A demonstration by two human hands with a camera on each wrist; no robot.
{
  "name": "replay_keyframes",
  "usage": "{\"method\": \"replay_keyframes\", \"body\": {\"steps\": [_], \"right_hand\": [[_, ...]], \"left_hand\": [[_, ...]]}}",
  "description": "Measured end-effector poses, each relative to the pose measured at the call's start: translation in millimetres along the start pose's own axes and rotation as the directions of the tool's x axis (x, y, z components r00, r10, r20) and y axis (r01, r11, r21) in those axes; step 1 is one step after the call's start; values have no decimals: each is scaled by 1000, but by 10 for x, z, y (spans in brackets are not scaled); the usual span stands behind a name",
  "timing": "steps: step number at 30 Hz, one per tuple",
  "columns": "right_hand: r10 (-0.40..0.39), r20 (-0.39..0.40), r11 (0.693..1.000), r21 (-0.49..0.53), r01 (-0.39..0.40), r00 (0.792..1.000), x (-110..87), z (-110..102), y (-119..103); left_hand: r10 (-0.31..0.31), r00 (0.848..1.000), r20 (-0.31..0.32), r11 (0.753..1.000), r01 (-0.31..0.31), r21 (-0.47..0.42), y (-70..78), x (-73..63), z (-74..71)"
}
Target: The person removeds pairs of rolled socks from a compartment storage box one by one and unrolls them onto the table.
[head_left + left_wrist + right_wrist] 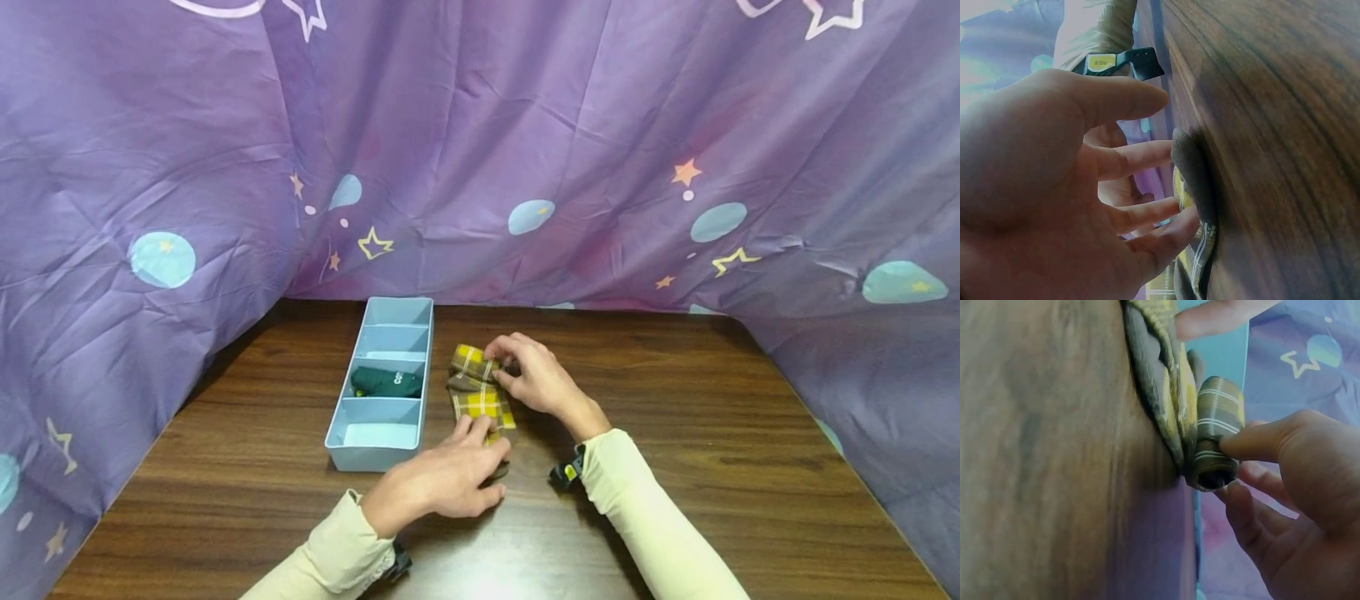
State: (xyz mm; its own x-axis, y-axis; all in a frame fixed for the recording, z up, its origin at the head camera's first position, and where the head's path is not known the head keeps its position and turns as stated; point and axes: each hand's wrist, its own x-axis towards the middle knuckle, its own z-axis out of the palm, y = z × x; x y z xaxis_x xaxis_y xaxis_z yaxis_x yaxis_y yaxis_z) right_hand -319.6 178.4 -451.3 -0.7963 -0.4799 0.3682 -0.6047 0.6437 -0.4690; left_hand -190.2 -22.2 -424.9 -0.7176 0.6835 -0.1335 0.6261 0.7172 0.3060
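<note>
Plaid socks (474, 407) in yellow and brown with white lines lie on the table, their far end rolled up. My right hand (536, 375) pinches that rolled end (1217, 412) between thumb and fingers; the coil's hollow side shows in the right wrist view. At the near end, my left hand (450, 475) rests its extended fingertips on the socks, its thumb held apart. The grey-brown toe part (1192, 169) lies under those fingers in the left wrist view.
A light blue organizer box (375, 458) with several compartments stands left of the socks. A dark green rolled cloth item (386, 382) with white letters lies in its second compartment from the front. Purple patterned curtain (480, 150) hangs behind the wooden table (675, 467).
</note>
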Motion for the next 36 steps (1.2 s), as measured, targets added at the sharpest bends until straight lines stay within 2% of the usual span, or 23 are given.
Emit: {"method": "replay_keyframes", "body": {"steps": [3,10,15,20,23,32,36], "right_hand": [[0,-4,1000,-7,0,1000,10,14,17],[58,35,997,-59,-56,998,56,49,38],[70,-4,988,-137,-70,998,90,82,35],[79,-37,983,-162,-84,996,118,93,64],[75,-40,983,-167,-81,996,139,94,89],[113,24,967,-232,-105,993,221,81,143],[104,18,965,-244,-97,994,250,49,195]], "left_hand": [[14,1000,-10,1000,-14,4,-11,-7,11],[26,999,-33,999,-25,26,-17,7,34],[63,993,-97,993,-52,109,-41,29,84],[92,985,-149,982,-65,176,-64,39,112],[96,983,-158,981,-66,184,-68,34,108],[116,976,-185,980,-82,180,-82,29,109],[130,973,-192,978,-94,185,-87,43,120]]}}
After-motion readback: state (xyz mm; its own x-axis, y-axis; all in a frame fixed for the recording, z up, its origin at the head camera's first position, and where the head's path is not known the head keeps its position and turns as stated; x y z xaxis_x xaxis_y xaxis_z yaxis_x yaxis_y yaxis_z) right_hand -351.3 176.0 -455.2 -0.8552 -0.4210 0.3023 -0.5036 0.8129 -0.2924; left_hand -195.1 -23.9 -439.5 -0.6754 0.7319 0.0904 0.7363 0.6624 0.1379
